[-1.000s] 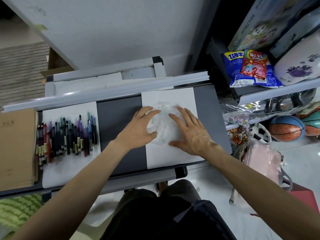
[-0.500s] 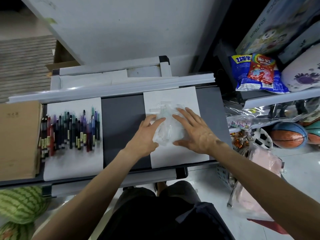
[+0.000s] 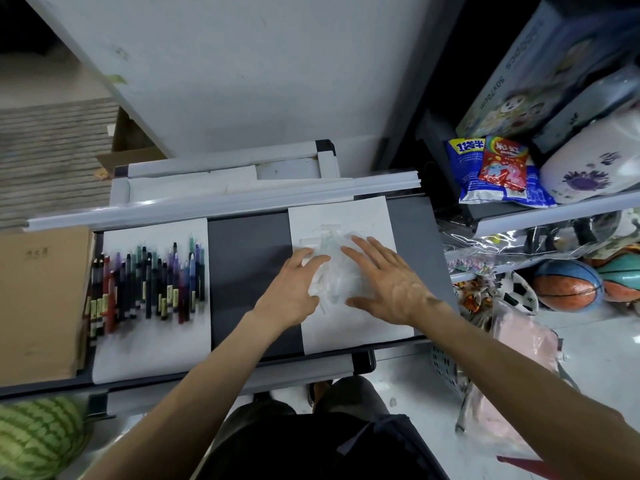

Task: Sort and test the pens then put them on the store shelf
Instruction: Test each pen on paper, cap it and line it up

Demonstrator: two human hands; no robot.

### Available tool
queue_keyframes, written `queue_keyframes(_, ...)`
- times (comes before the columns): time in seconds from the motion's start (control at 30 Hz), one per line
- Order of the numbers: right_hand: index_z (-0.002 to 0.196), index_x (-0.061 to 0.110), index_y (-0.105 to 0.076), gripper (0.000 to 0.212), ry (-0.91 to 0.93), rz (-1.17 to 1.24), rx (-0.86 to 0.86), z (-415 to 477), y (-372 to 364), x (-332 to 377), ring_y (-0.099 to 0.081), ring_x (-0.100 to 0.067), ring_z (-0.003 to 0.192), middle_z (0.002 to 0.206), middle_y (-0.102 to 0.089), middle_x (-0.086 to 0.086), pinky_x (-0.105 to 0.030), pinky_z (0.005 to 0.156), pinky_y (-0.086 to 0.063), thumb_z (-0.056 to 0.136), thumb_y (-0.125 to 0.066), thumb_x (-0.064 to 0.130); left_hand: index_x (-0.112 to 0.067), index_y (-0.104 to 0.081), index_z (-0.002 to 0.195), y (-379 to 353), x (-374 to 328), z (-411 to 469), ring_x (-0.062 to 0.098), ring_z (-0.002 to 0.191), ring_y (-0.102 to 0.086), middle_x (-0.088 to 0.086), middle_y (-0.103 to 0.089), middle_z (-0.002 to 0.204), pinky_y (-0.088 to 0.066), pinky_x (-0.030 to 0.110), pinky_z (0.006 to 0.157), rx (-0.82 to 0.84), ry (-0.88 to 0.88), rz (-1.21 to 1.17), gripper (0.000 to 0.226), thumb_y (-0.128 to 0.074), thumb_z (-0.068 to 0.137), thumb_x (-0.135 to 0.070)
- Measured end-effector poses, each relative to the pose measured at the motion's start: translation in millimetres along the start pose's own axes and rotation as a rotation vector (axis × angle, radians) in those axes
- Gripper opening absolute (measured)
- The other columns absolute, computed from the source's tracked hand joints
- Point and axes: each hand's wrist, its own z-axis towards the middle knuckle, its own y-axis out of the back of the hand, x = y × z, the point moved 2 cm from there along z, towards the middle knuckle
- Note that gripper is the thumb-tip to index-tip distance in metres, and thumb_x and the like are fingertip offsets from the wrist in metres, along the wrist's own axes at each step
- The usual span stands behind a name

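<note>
- Stayed flat and open over one second: left hand and right hand, pressing clear plastic packet on right paper sheet.
- Left pens untouched; sorting likely not yet begun.

Both bare forearms reaching forward, left hand palm down with fingers loosely curled, right hand flat, fingers spread

A dark grey shelf carries two white paper sheets: the left sheet lies near its left end under a row of pens, and the right sheet near its right end. A brown cardboard box sits at the left edge.
</note>
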Motion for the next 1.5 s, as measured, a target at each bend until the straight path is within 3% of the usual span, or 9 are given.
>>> queue_keyframes(0.13,0.164,0.034,-0.001,0.087,-0.072,-0.033,-0.026,-3,7,15,0.006,-0.018,0.160,0.174,0.005,0.007,-0.042,0.130,-0.004,0.097,-0.043,0.070,-0.028,-0.048,0.149,17,-2,-9,0.019,0.138,-0.040,-0.005,-0.041,0.151,-0.047,0.036,0.106,-0.026,-0.004,0.052,0.054,-0.062,0.097,-0.024)
queue_keyframes(0.23,0.165,0.021,-0.007,0.079,-0.142,-0.037,-0.041,-3,15,32,-0.001,-0.020,0.160,0.173,-0.009,0.001,-0.038,0.130,-0.005,0.104,-0.033,0.063,-0.028,-0.051,0.146,30,2,-16,0.017,0.134,-0.042,-0.006,-0.049,0.143,-0.050,0.043,0.103,-0.003,0.013,0.095,0.049,-0.059,0.098,-0.032)
queue_keyframes(0.53,0.151,0.014,-0.043,0.055,-0.150,-0.047,-0.106,11,39,125,-0.041,-0.024,0.142,0.151,-0.050,-0.004,-0.037,0.119,-0.030,0.107,-0.040,0.046,-0.030,-0.054,0.141,74,43,-64,0.019,0.127,-0.054,-0.004,-0.059,0.131,-0.050,0.035,0.098,-0.088,0.007,0.169,0.043,-0.054,0.100,-0.038)
queue_keyframes(0.63,0.151,0.016,-0.044,0.052,-0.159,-0.062,-0.114,19,40,163,-0.044,-0.024,0.138,0.148,-0.054,-0.004,-0.037,0.116,-0.033,0.107,-0.039,0.044,-0.031,-0.056,0.139,92,62,-86,0.017,0.120,-0.059,-0.006,-0.062,0.125,-0.052,0.034,0.089,-0.171,0.026,0.191,0.041,-0.053,0.099,-0.039)
queue_keyframes(0.8,0.149,0.016,-0.046,0.051,-0.148,-0.089,-0.105,36,30,225,-0.047,-0.024,0.136,0.146,-0.056,-0.005,-0.036,0.115,-0.035,0.107,-0.040,0.044,-0.033,-0.059,0.135,120,99,-121,0.019,0.119,-0.063,-0.008,-0.065,0.127,-0.054,0.035,0.090,-0.248,0.107,0.189,0.039,-0.053,0.098,-0.041)
queue_keyframes(0.97,0.147,0.016,-0.049,0.050,-0.099,-0.142,-0.091,46,19,275,-0.049,-0.027,0.132,0.143,-0.058,-0.006,-0.040,0.112,-0.037,0.106,-0.040,0.044,-0.029,-0.062,0.106,138,138,-153,0.023,0.101,-0.066,-0.006,-0.069,0.104,-0.057,0.036,0.081,-0.294,0.180,0.162,0.018,-0.053,0.093,-0.038)
queue_keyframes(1.17,0.139,0.015,-0.053,0.046,-0.032,-0.210,-0.054,60,9,312,-0.052,-0.026,0.127,0.135,-0.060,-0.005,-0.042,0.108,-0.040,0.106,-0.038,0.043,-0.029,-0.061,0.127,147,174,-185,0.018,0.101,-0.066,-0.007,-0.070,0.111,-0.056,0.032,0.077,-0.319,0.258,0.127,0.030,-0.054,0.099,-0.038)
queue_keyframes(1.33,0.126,0.015,-0.058,0.037,-0.056,-0.222,-0.008,77,1,320,-0.057,-0.027,0.117,0.124,-0.064,-0.005,-0.040,0.101,-0.043,0.104,-0.040,0.039,-0.025,-0.064,0.122,147,197,-196,0.014,0.082,-0.063,-0.008,-0.069,0.100,-0.054,0.031,0.068,-0.320,0.324,0.093,0.026,-0.054,0.100,-0.034)
queue_keyframes(1.5,0.119,0.015,-0.059,0.032,-0.103,-0.197,0.042,85,-10,309,-0.059,-0.028,0.114,0.121,-0.064,-0.006,-0.040,0.099,-0.045,0.101,-0.042,0.036,-0.019,-0.067,0.115,139,191,-174,0.019,0.087,-0.067,-0.004,-0.072,0.099,-0.057,0.032,0.072,-0.309,0.305,0.058,0.023,-0.059,0.097,-0.030)
